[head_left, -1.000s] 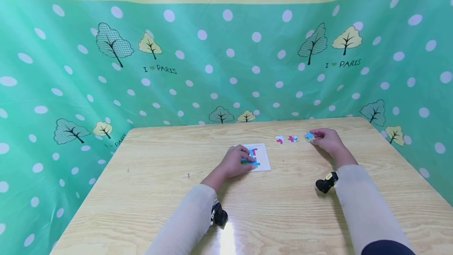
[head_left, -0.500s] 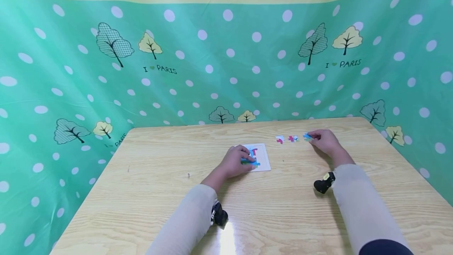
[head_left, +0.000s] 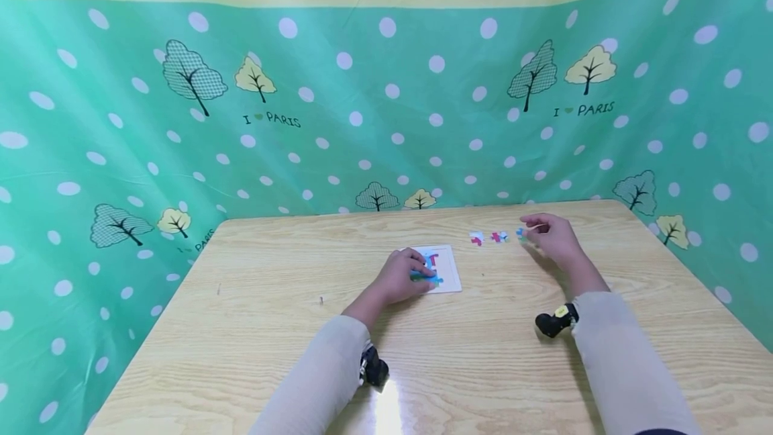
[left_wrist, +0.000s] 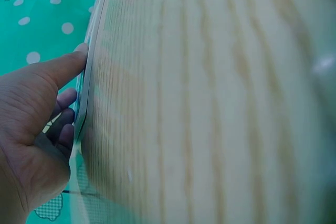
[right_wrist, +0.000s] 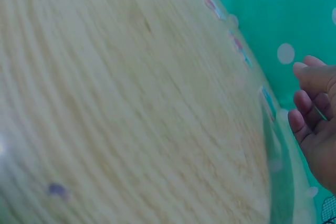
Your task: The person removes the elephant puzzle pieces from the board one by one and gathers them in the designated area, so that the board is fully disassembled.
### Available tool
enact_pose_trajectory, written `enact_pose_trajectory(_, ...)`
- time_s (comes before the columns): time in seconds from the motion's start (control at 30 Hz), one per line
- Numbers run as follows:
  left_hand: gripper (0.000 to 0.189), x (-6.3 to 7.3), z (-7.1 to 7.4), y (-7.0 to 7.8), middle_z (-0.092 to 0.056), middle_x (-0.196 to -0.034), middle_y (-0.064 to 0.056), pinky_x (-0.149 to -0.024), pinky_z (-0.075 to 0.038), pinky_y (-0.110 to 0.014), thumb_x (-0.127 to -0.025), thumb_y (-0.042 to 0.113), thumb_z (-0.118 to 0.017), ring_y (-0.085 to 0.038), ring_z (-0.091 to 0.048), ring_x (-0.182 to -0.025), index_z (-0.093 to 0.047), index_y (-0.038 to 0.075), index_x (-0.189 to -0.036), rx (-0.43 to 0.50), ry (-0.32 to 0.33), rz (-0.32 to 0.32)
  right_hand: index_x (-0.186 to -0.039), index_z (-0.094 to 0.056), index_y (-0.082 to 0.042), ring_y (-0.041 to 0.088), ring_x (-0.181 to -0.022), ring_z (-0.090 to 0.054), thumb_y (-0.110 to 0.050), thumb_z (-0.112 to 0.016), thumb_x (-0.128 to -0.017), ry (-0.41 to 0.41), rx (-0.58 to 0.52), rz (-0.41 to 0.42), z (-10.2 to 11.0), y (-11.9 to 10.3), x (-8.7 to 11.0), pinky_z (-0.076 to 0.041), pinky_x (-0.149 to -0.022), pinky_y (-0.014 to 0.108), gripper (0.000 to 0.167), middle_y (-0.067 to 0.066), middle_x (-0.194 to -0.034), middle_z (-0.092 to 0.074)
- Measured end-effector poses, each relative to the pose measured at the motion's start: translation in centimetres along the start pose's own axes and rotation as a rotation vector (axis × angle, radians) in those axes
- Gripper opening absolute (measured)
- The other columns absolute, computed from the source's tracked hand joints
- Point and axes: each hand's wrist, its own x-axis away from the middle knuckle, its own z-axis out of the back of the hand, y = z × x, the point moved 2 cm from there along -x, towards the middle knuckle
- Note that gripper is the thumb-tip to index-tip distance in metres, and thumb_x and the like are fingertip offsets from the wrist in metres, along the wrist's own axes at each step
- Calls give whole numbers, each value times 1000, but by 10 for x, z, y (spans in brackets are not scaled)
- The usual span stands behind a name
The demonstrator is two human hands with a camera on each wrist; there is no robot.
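Observation:
A small white puzzle board [head_left: 451,275] lies mid-table, with blue and red jigsaw pieces [head_left: 433,260] in its left part. My left hand [head_left: 400,276] rests on it with thumb and fingertips, covering much of that side; in the left wrist view the thumb [left_wrist: 68,67] lies along the board's edge. Off to the right, a blue jigsaw piece [head_left: 520,233] sits on the table. Just beside it hovers my right hand [head_left: 557,239], fingers loosely bent and holding nothing; the right wrist view shows a gap between the fingertips [right_wrist: 295,121] and that piece.
Two more jigsaw pieces, one white and red [head_left: 476,238] and one red and blue [head_left: 499,237], lie in a row between board and right hand. A small dark speck [head_left: 321,300] is on the wooden table left of the board. A green dotted curtain [head_left: 338,119] hangs behind.
My right hand shifted the blue piece slightly left toward the other pieces, then let go of it and lifted its fingers. The left hand stayed on the board.

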Motion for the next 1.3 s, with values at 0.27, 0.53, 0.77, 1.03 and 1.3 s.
enact_pose_trajectory(0.27, 19, 1, 0, -1, -61, -131, -5, -109, -42, -42, -92, 22, -81, -27, -48, -124, -82, 11, -108, 0, 5, 5, -137, -59, 6, 28, -108, -56, -10, -67, -101, -17, -28, 44, -2, -12, 6, -52, -79, 20, 40, 24, -126, -61)
enact_pose_trajectory(0.53, 19, 1, -1, -1, -61, -130, -6, -109, -42, -42, -92, 22, -81, -27, -49, -124, -82, 12, -108, -10, 7, -2, -134, -61, 7, 32, -109, -57, -10, -65, -103, -30, -23, 72, -9, -19, 11, -50, -80, 20, 36, 24, -122, -62)
enact_pose_trajectory(0.77, 20, 0, -1, -1, -62, -130, -6, -109, -42, -42, -92, 22, -81, -28, -50, -124, -82, 11, -109, -17, 10, -15, -134, -62, 5, 32, -108, -58, -13, -67, -102, -55, -17, 56, -17, -29, 17, -52, -81, 27, 36, 21, -119, -64)
enact_pose_trajectory(1.03, 19, 1, 0, -1, -62, -129, -7, -108, -43, -43, -92, 21, -82, -28, -50, -123, -82, 11, -109, -14, 12, -18, -132, -63, 7, 31, -103, -59, -5, -68, -99, -70, -34, 110, -23, -40, 15, -53, -76, 23, 35, 22, -118, -66)
enact_pose_trajectory(1.3, 19, 1, 1, 1, -62, -128, -7, -116, -36, -45, -92, 19, -82, -29, -51, -123, -82, 9, -108, -16, 10, -19, -129, -64, 9, 28, -101, -61, -3, -70, -98, -80, -83, 155, -34, -53, 14, -53, -77, 20, 34, 27, -118, -67)
